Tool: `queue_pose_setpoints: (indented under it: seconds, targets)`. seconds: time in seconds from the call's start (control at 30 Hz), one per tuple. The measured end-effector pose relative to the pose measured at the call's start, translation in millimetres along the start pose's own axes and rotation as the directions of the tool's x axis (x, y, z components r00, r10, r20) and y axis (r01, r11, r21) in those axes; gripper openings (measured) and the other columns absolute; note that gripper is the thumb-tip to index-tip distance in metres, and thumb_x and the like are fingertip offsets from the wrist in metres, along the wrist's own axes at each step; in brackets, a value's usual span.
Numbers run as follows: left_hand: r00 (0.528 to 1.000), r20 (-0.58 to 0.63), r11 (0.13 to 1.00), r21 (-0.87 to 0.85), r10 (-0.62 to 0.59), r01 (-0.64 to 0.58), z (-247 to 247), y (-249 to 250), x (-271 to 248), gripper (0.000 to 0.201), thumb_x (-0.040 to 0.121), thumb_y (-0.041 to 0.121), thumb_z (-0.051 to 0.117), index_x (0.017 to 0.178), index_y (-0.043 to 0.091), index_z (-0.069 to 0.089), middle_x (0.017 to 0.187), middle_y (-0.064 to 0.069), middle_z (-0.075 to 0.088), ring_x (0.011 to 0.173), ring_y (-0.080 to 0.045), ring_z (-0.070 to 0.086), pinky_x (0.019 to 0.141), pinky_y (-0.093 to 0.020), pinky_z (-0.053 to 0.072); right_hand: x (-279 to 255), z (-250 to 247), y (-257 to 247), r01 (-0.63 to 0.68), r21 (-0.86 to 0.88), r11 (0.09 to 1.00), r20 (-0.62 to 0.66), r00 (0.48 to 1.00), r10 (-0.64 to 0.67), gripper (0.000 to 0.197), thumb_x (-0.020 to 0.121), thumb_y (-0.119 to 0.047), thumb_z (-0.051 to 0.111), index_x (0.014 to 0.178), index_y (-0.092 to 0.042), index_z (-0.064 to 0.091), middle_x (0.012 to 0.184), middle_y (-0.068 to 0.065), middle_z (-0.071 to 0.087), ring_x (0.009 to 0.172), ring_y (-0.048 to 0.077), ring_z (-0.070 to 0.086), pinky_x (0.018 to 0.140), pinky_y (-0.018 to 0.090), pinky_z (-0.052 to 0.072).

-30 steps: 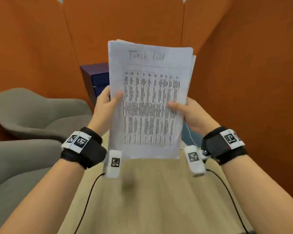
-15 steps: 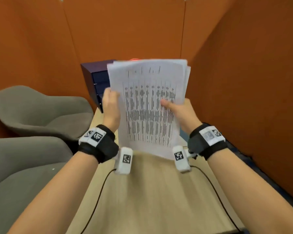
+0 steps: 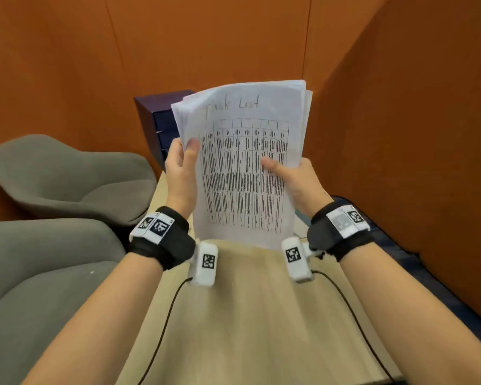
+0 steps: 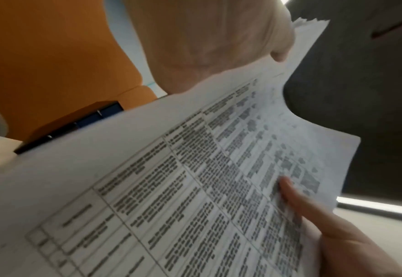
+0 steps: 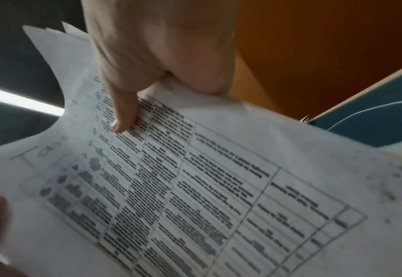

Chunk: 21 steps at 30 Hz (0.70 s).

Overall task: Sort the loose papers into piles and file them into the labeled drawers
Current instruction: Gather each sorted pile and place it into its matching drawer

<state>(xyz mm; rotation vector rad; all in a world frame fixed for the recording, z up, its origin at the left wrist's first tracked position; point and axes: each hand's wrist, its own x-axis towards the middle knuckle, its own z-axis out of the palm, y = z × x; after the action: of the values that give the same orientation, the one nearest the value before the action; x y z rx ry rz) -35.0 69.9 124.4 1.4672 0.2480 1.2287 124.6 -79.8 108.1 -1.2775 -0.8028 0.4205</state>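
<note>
I hold a stack of white papers (image 3: 245, 168) upright above the wooden table (image 3: 250, 315). The top sheet (image 4: 195, 187) has "Task List" handwritten over a printed table. My left hand (image 3: 182, 165) grips the stack's left edge, thumb on the front. My right hand (image 3: 292, 176) grips the right edge, its thumb (image 5: 124, 114) pressed on the printed grid. Behind the papers stands a dark blue drawer unit (image 3: 157, 120), mostly hidden; its drawer fronts (image 4: 86, 120) show in the left wrist view. Drawer labels cannot be read.
Two grey upholstered chairs (image 3: 67, 184) stand left of the table. Orange padded walls (image 3: 400, 120) close in the back and right. Black cables (image 3: 161, 329) run from the wrist cameras over the tabletop. A dark blue strip (image 3: 417, 276) lies along the table's right side.
The stack dipped and tilted away half a second ago, then came back up and closer. My left thumb has shifted higher on the left edge, where the sheets fan apart.
</note>
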Motion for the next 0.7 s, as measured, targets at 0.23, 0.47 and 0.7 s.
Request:
queue_pose_setpoints:
  seconds: [0.23, 0.47, 0.7]
  targets:
    - [0.837, 0.241, 0.844, 0.37, -0.491, 0.388, -32, -61, -26, 0.05, 0.09, 0.068, 0.039, 0.12, 0.035, 0.062, 0.117, 0.007, 0.069, 0.108, -0.013, 0.065, 0.091, -0.038, 0.051, -8, -16, 50, -0.205, -0.275, 0.939, 0.031, 0.975, 0.222, 0.041, 0.091, -0.028, 0.07, 0.129, -0.019, 0.058, 0.118, -0.003, 0.069, 0.103, 0.014, 0.068, 0.087, 0.031, 0.054]
    - [0.643, 0.287, 0.686, 0.49, -0.709, 0.538, -69, -87, -51, 0.024, 0.101, 0.028, 0.048, 0.111, 0.013, 0.063, 0.106, -0.007, 0.073, 0.092, -0.017, 0.071, 0.072, -0.025, 0.058, -12, -43, 77, -0.435, 0.178, 0.883, -0.183, 0.867, 0.464, 0.029, 0.098, -0.012, 0.058, 0.126, -0.004, 0.06, 0.119, 0.014, 0.068, 0.091, 0.024, 0.069, 0.077, 0.042, 0.058]
    - [0.672, 0.159, 0.625, 0.562, -0.724, 0.541, -64, -97, -57, 0.02, 0.099, 0.008, 0.05, 0.084, 0.004, 0.064, 0.075, -0.005, 0.062, 0.066, -0.011, 0.059, 0.055, -0.016, 0.053, -33, -48, 115, -0.663, 0.22, 0.715, -0.114, 0.711, 0.694, 0.035, 0.097, -0.009, 0.058, 0.131, -0.001, 0.057, 0.122, 0.019, 0.067, 0.103, 0.036, 0.067, 0.082, 0.049, 0.055]
